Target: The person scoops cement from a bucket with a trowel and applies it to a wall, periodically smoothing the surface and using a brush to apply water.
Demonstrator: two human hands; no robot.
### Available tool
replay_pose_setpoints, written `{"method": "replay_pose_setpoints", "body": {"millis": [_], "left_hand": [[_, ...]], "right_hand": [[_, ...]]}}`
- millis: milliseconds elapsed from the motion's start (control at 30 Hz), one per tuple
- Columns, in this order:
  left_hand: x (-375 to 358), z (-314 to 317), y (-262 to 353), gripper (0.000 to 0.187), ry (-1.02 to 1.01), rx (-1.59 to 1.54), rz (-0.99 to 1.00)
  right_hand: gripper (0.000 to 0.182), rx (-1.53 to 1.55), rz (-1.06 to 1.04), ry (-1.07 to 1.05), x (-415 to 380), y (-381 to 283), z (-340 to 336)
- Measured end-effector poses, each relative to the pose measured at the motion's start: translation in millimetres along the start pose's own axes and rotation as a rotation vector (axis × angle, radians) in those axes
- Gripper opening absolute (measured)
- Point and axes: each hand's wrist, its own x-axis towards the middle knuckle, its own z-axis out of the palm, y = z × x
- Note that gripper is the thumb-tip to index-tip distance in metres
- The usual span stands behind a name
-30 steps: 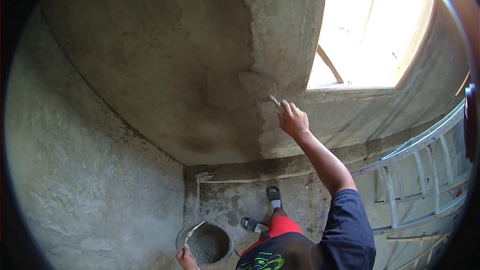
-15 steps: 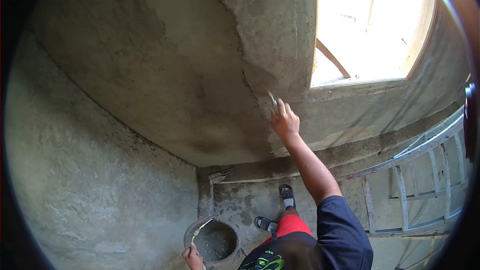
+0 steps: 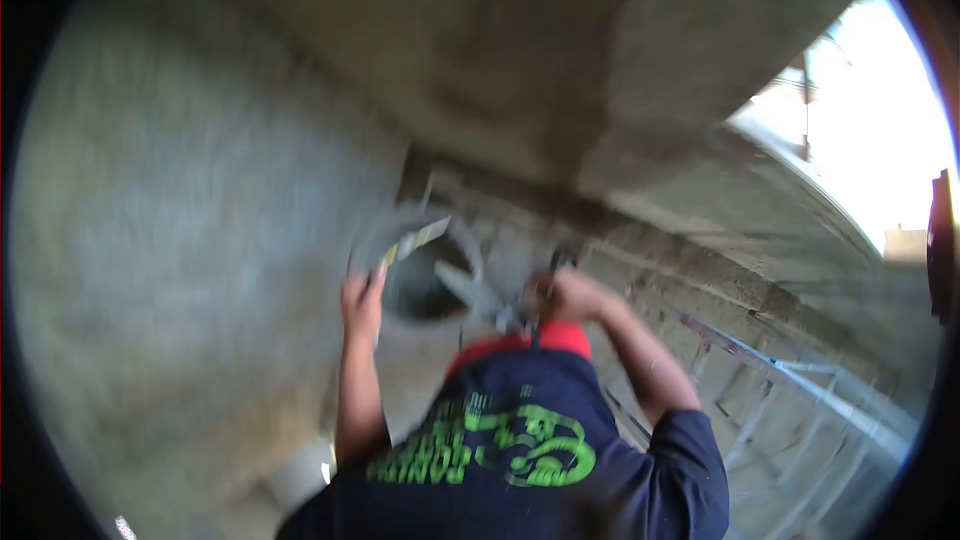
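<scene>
My left hand (image 3: 362, 300) is closed around a paintbrush (image 3: 418, 238) with a yellowish handle end and pale bristles, held over the near left side of a round bucket (image 3: 358, 248). The bucket's inside looks dark and grey. In front of my waist, my right hand (image 3: 568, 296) grips a trowel (image 3: 468, 290). Its pointed grey blade aims left and overlaps the bucket's right side in this view. Motion blur softens the hands and both tools.
A rough cement wall (image 3: 180, 220) rises at the left, meeting another wall (image 3: 500, 60) ahead at a corner. A bright window opening (image 3: 870, 120) is at upper right. A metal ladder (image 3: 840, 405) lies along the right. A pale container (image 3: 300, 475) stands at lower left.
My right hand has come down from the wall below the window, bringing the trowel beside the bucket. The view has swung downward, and my left hand with the brush appears higher in it.
</scene>
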Motion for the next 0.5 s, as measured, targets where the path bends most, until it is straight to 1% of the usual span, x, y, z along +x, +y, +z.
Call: {"method": "replay_pose_setpoints", "body": {"millis": [33,67,100,167,200,233,267,300,367,433,500], "left_hand": [[1,4,9,0.051,-0.016,0.032,0.105],[3,8,10,0.050,-0.040,-0.021,0.113],[2,14,17,0.051,-0.027,-0.008,0.131],[4,24,35,0.051,-0.008,0.013,0.132],[3,27,41,0.051,-0.030,0.028,0.199],[6,29,47,0.050,-0.055,0.046,0.275],[7,30,53,0.050,-0.056,0.053,0.260],[6,34,58,0.050,-0.067,0.022,0.255],[11,57,68,0.050,-0.089,0.006,0.242],[17,68,66,0.050,-0.118,-0.050,0.269],[24,80,69,0.051,-0.149,-0.059,0.237]], "right_hand": [[0.026,-0.087,-0.030,-0.084,9,-9,-13],[0.027,-0.256,0.036,-0.137,17,-32,-28],[0.027,-0.270,0.006,-0.173,35,-41,-41],[0.030,-0.573,0.127,-0.381,62,-58,-49],[0.030,-0.566,0.122,-0.407,70,-65,-48],[0.031,-0.626,0.127,-0.426,83,-71,-48],[0.031,-0.684,0.138,-0.442,95,-77,-47],[0.031,-0.674,0.142,-0.455,102,-80,-46],[0.030,-0.682,0.186,-0.545,113,-73,-58],[0.031,-0.725,0.224,-0.592,123,-71,-57],[0.033,-0.671,0.159,-0.636,133,-56,-58]]}}
